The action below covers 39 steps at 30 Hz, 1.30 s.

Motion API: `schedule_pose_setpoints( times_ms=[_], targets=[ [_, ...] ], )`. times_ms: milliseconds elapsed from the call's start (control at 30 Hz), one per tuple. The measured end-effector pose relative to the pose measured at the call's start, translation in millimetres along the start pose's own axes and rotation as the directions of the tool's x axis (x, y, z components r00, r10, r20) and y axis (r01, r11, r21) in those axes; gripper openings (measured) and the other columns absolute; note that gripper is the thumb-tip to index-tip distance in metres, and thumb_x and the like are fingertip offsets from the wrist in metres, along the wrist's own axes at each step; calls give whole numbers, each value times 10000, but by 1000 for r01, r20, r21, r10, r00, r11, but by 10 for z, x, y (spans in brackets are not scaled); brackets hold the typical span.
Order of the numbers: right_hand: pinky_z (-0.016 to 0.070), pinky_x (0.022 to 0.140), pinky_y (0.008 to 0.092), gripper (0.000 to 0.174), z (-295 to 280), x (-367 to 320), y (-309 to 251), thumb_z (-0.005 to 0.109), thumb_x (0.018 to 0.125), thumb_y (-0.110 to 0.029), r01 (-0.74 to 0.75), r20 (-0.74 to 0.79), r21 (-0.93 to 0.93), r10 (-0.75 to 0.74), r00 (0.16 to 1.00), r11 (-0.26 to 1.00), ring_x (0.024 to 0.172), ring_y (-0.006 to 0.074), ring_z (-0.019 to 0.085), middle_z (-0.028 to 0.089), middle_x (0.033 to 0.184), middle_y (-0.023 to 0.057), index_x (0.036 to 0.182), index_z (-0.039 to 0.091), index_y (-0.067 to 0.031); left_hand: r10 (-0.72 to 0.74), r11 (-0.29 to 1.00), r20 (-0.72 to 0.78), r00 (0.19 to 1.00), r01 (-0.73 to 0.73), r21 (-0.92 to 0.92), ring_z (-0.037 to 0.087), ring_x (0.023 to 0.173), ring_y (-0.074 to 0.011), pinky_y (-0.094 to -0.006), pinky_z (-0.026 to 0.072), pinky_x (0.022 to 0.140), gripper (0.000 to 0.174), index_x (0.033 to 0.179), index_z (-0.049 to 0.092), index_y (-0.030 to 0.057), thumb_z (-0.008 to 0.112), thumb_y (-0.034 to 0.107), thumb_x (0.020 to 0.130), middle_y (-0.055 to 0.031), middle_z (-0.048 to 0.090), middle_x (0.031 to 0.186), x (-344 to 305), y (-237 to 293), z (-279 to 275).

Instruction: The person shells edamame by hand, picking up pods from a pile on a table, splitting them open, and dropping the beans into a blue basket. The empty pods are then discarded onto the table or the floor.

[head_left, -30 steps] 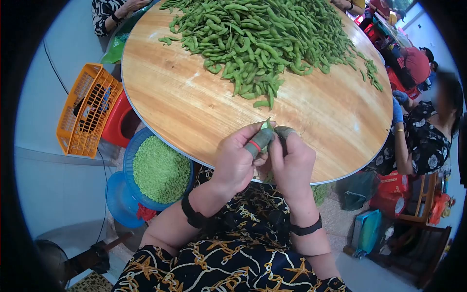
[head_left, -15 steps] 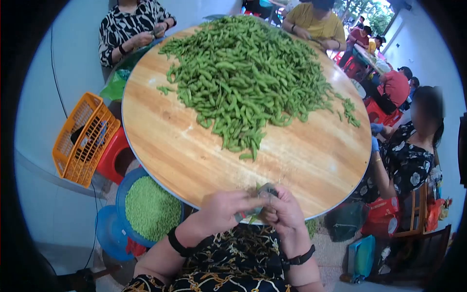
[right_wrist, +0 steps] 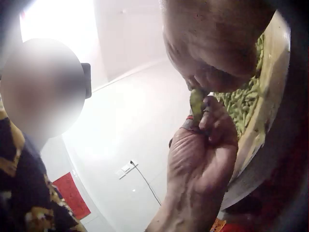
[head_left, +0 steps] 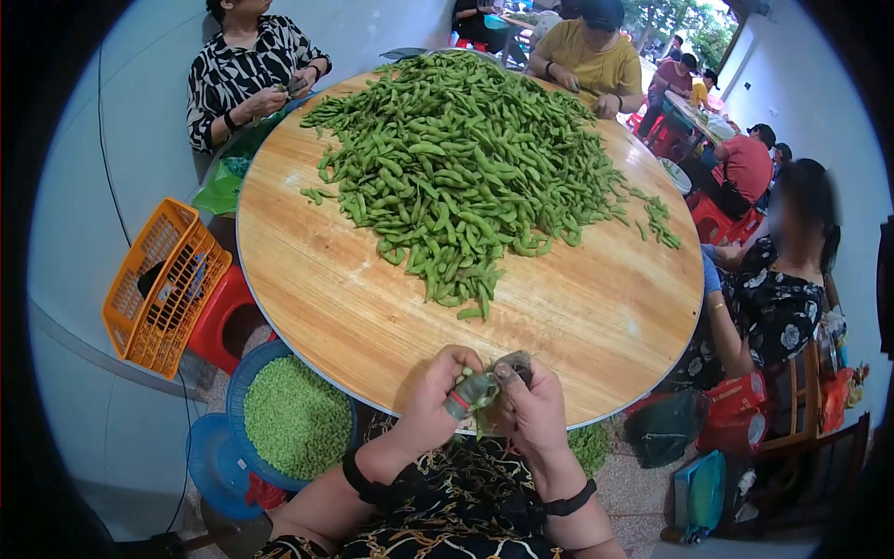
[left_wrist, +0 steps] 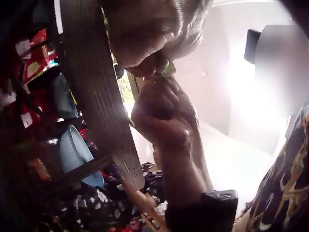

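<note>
Just past the near table edge, my left hand (head_left: pixel 433 401) grips a green pod (right_wrist: pixel 197 104), its covered thumb ringed by a red band. My right hand (head_left: pixel 538 405) pinches at the same pod from the other side, fingers curled and tips in dark coverings. Pale green beans (head_left: pixel 463 374) show by the left fingers. In the left wrist view the right hand (left_wrist: pixel 166 113) meets the left hand (left_wrist: pixel 149 34) at a bit of green. A large heap of pods (head_left: pixel 466 168) covers the far part of the round wooden table (head_left: pixel 326 326).
A blue basket of shelled beans (head_left: pixel 296 419) stands below the table at left, beside a blue basin (head_left: pixel 219 466), a red stool (head_left: pixel 219 317) and an orange crate (head_left: pixel 168 289). People sit around the table. Bags (head_left: pixel 666 429) lie at right.
The head view has tilted up, showing more of the heap and people. My hands stay together; the left fingers have lifted and curled back from the right hand, baring pale beans.
</note>
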State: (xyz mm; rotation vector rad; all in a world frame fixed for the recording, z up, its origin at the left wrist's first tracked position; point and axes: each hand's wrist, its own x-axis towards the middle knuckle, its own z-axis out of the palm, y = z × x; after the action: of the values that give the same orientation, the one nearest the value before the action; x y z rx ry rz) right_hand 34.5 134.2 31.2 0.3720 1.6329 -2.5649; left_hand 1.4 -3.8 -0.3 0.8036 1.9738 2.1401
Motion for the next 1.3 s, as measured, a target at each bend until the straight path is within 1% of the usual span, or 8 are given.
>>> schedule_pose_setpoints(
  times_ms=[67,300,400,467,567,733,800,1300],
  targets=[
    [306,426,191,149,-6,3,8,597,878,-172,91,-22,-139,-95,995,986,469,25,395,469,564,-47,840,564,-32,-230,879,10,973,212,-427,515,784,-64,-209,442,651,178,1031,487,42,553,55,867,-6,526,902,-3,15,18],
    [412,495,217,136,-27,-25,-24,615,850,-117,425,116,-590,-449,886,687,552,55,519,595,633,28,807,593,10,-424,809,185,887,463,-363,560,813,-80,-217,466,695,189,1036,568,14,548,8,848,-16,594,896,-24,-183,-138],
    [420,502,219,121,-5,-31,4,615,846,-106,436,128,-622,-465,876,650,560,54,524,601,638,31,813,594,8,-264,877,116,957,289,-384,581,787,-93,-241,487,693,238,1060,587,4,573,-5,823,-33,620,907,-34,-202,-144],
    [423,506,219,113,6,-27,-1,615,844,-101,425,100,-624,-473,875,656,565,54,527,600,640,25,817,595,6,-81,989,26,996,77,126,615,751,-138,-268,503,691,290,1069,603,7,580,-38,784,-82,647,895,5,31,-157],
    [397,485,206,116,-39,2,-70,602,860,-117,310,43,-498,-334,941,810,544,45,505,580,623,2,837,599,-3,172,947,-56,984,-149,285,636,733,-175,-289,509,733,265,1056,622,-1,627,23,792,-106,661,838,-2,109,-99],
    [286,399,170,158,-131,-4,-38,549,904,-167,-75,159,-91,89,983,993,436,24,378,482,554,-33,842,577,-24,343,825,247,906,-416,382,603,638,-245,-312,483,556,559,1124,613,84,627,-80,590,-107,604,777,-54,19,-273],
    [240,362,163,137,-130,-25,22,536,910,-167,-328,265,254,261,928,910,383,33,314,440,532,-37,884,564,-35,340,827,261,904,-419,374,602,639,-247,-311,483,556,539,1098,617,81,629,-78,583,-101,605,779,-71,23,-313],
    [236,358,173,162,-89,57,-42,565,896,-191,-226,187,88,207,960,970,360,21,315,439,502,-48,823,559,-47,248,785,196,949,-315,534,590,619,-299,-333,447,520,123,795,569,46,663,56,716,-127,581,707,-63,26,-264]
  ],
)
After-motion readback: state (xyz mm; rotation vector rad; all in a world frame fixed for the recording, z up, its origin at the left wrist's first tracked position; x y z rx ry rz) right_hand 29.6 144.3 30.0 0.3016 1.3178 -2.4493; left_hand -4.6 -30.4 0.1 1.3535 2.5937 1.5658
